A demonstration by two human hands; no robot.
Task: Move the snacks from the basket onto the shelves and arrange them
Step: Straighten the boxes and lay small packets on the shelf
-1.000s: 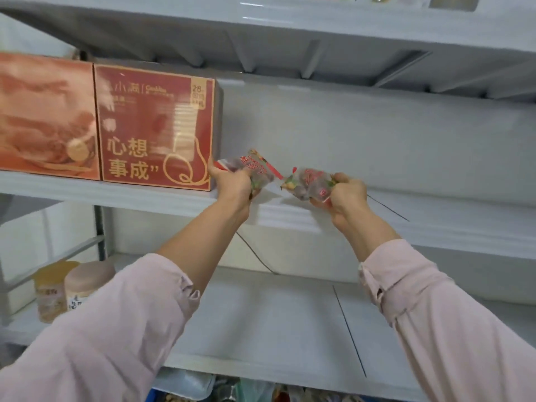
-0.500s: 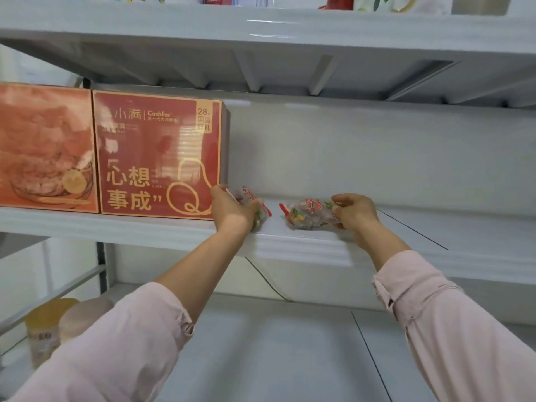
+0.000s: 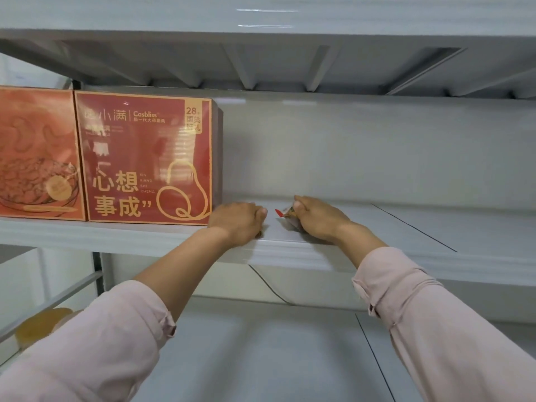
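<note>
Both my hands rest on the grey middle shelf (image 3: 406,227), just right of a red gift box (image 3: 145,158). My right hand (image 3: 316,219) is closed over a small clear snack packet (image 3: 285,213); only its red-tipped end sticks out to the left. My left hand (image 3: 237,221) lies knuckles-up against the box's lower right corner, fingers curled down. The packet it carried is hidden beneath it. The basket is out of view.
A second orange-red box (image 3: 37,155) stands left of the red one. The shelf stretches bare to the right. The upper shelf's underside (image 3: 261,68) hangs close above. On the lower shelf (image 3: 261,358), yellow and beige lidded jars (image 3: 40,323) sit at far left.
Both hands came down from mid-air onto the middle shelf with their snack packets. The packets, plainly visible before, are now mostly covered by the hands.
</note>
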